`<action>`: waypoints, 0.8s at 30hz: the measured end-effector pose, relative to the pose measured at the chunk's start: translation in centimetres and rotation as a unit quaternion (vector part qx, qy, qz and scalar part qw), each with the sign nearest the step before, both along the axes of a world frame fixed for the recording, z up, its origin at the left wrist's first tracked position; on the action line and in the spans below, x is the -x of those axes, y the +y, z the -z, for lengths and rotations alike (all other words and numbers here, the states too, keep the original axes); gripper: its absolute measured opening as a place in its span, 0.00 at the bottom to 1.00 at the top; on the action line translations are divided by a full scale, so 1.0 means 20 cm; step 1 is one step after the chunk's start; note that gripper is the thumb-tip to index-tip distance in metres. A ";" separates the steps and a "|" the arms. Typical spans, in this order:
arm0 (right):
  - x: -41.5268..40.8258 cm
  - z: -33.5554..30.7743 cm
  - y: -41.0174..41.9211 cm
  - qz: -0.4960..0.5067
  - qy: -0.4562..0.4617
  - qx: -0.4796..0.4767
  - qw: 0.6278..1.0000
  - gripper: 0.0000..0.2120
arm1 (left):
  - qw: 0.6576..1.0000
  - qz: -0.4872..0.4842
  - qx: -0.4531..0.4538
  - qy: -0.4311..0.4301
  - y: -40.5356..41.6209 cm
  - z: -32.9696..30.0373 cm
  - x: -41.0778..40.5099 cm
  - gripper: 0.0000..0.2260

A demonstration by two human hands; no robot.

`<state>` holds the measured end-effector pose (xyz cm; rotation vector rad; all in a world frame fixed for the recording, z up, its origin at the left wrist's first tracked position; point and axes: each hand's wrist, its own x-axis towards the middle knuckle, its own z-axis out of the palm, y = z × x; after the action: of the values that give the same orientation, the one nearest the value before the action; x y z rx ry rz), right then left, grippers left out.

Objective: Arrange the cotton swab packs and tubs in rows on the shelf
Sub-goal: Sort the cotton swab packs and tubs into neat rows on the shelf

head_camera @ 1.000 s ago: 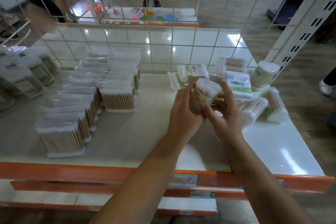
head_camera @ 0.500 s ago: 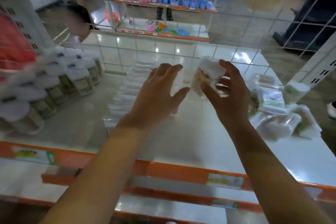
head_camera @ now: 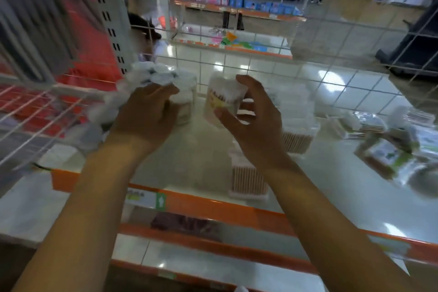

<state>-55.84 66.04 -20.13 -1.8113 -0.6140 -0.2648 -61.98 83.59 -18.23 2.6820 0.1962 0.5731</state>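
View from a head camera, looking down at two bare forearms reaching over a glossy white shop shelf [head_camera: 208,163] w/ an orange front edge. Picture is motion-blurred.

Right hand [head_camera: 254,123] holds a small round clear plastic tub of cotton swabs [head_camera: 222,99], white swab tips at top, yellow label on its side. Thumb presses the tub's near side low down, index finger curls over its top right; other fingers spread loosely behind. Tub is upright, slightly tilted, at the middle of the shelf toward the back; can't tell if its base touches the shelf.

Left hand [head_camera: 148,111] lies palm down, fingers together and bent, over the near end of a cluster of similar white-topped round swab tubs [head_camera: 151,76] at back left of the shelf. Blur hides whether it grips one or only rests on them. The held tub is just right of this cluster, w/ a small gap between.

Right of the right hand: rows of clear flat packs of wooden-stick cotton swabs [head_camera: 251,182], standing on edge, running front to back. Far right: loose heap of clear packs w/ green-and-white labels [head_camera: 388,154], lying at mixed angles.

Behind the shelf a white wire grid panel [head_camera: 331,61]; through it, other orange-edged shelves w/ pink and blue goods, blurred. At left, a perforated grey upright post [head_camera: 111,19].
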 end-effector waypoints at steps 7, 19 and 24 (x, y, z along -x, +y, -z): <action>0.16 0.18 0.32 -0.007 0.059 0.111 0.992 0.27 | 0.998 0.019 0.012 0.050 0.29 0.10 -0.02 0.15; 0.05 0.37 0.57 0.035 0.064 0.121 0.990 0.26 | 0.994 0.055 0.006 0.090 0.42 0.19 -0.03 0.16; -0.02 0.36 0.61 0.055 0.067 0.142 0.986 0.27 | 0.994 0.079 -0.005 0.079 0.43 0.19 -0.03 0.22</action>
<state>-55.50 78.28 -27.35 -2.1222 -0.4755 -0.1326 -61.42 92.28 -22.11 2.7219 0.0225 0.3153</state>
